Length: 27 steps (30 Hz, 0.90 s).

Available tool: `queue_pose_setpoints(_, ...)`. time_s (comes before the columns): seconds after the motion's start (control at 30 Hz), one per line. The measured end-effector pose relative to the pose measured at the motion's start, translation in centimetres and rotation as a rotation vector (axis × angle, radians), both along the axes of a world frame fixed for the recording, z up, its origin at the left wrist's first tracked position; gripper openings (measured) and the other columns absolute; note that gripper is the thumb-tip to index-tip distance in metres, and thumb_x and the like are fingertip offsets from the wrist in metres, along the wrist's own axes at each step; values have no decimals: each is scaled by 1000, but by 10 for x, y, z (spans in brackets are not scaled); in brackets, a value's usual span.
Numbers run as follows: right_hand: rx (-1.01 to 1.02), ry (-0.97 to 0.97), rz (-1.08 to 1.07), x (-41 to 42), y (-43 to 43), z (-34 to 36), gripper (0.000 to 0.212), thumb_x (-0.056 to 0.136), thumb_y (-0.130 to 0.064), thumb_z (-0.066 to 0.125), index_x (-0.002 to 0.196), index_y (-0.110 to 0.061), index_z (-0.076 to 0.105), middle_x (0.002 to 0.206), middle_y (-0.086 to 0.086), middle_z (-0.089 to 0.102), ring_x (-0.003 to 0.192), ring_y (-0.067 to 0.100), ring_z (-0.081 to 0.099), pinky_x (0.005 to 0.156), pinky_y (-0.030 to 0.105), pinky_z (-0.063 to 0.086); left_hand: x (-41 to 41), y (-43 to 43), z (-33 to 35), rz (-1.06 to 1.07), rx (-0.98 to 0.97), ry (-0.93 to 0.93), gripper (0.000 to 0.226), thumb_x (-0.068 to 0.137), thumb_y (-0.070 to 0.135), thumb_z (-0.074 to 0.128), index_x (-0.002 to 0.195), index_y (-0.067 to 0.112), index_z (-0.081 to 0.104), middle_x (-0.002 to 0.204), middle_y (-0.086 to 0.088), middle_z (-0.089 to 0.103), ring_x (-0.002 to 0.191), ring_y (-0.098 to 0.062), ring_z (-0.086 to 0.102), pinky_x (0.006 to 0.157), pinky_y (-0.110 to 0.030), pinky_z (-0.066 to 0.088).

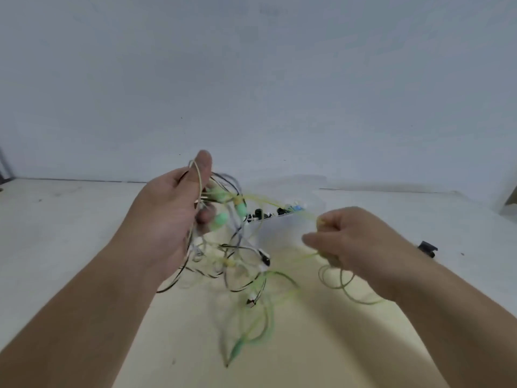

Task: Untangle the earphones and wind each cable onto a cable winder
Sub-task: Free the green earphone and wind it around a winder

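A tangle of earphone cables (pixel 237 256) in black, white, green and yellow hangs above the table in the middle of the view. My left hand (pixel 170 217) grips the top of the tangle, thumb raised, with mint green earbuds (pixel 221 219) beside its fingers. My right hand (pixel 352 242) pinches a yellow-green cable (pixel 268 201) that stretches taut from the tangle to its fingers; loose loops (pixel 335 278) of it hang below that hand. A green plug end (pixel 237 347) dangles lowest, blurred.
A clear tray (pixel 305 222) with small black, white and blue pieces (pixel 277 212), perhaps winders, stands behind the tangle. A small black item (pixel 428 247) lies on the table to the right. A pale yellow mat (pixel 293 345) covers the near table. The wall is close behind.
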State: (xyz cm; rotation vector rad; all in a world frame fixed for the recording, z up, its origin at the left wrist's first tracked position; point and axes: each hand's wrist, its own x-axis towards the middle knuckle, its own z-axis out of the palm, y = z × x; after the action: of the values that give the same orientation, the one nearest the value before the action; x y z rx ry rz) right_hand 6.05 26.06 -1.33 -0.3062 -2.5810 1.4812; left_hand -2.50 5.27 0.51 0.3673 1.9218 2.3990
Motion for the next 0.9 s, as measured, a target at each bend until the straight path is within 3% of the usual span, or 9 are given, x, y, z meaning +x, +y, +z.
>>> queue_pose_setpoints(0.13,-174,206,-271,-3,16,7,32,87,-14,67,58,-16,56,69,6,62,67,20,56,53,24,42,-4,-6,-3,-12,-241,26,62,51,60,72,82,8,61,70,3,56,57,-15,41,54,-29,37)
queue_pose_setpoints(0.23,-371,313,-423,-3,25,10,22,87,-10,64,65,-11,61,74,6,66,65,18,59,53,22,41,-8,-8,-5,-27,-348,-19,49,75,57,67,73,8,62,65,0,59,53,-14,45,55,-31,39)
queue_pose_setpoints(0.3,-583,393,-433,-3,27,14,20,87,-5,59,68,-10,62,68,5,68,59,18,64,56,26,46,-14,-12,-9,50,-449,3,44,87,48,67,71,8,59,60,1,62,50,-13,46,54,-30,39)
queue_pose_setpoints(0.4,-814,450,-379,-3,23,16,16,91,-4,51,78,-8,59,66,8,69,56,21,66,50,26,49,-20,-16,-13,130,-598,69,39,84,38,75,65,11,55,51,4,60,48,-15,47,58,-30,37)
queue_pose_setpoints(0.5,-951,450,-299,-1,19,17,13,95,-6,47,85,-7,56,69,12,70,59,26,69,50,24,53,-20,-20,-12,50,-642,55,37,82,37,77,66,13,54,51,3,51,54,-19,44,60,-30,33)
queue_pose_setpoints(0.57,-991,448,-246,1,18,21,13,95,-6,46,86,-6,55,72,15,70,62,29,71,52,26,55,-18,-22,-12,-33,-666,38,33,81,38,78,74,11,60,55,3,50,58,-18,44,59,-28,33)
queue_pose_setpoints(0.67,-922,403,-131,6,18,24,19,91,-1,44,75,-3,54,83,22,73,66,32,72,55,28,58,-18,-22,-13,-106,-644,34,20,79,23,80,90,10,70,69,2,66,63,-11,58,65,-23,41)
queue_pose_setpoints(0.8,-818,305,55,8,10,20,7,67,-7,55,71,-5,50,93,27,73,70,34,71,59,31,59,-18,-26,-12,-117,-711,39,27,69,3,87,89,16,75,94,-1,73,85,-18,66,74,-27,47)
queue_pose_setpoints(0.9,-768,242,100,6,6,16,19,73,-15,56,84,1,58,92,25,72,72,32,69,57,31,57,-15,-26,-9,-8,-792,81,20,70,3,79,81,17,71,85,3,67,68,-18,56,63,-26,38)
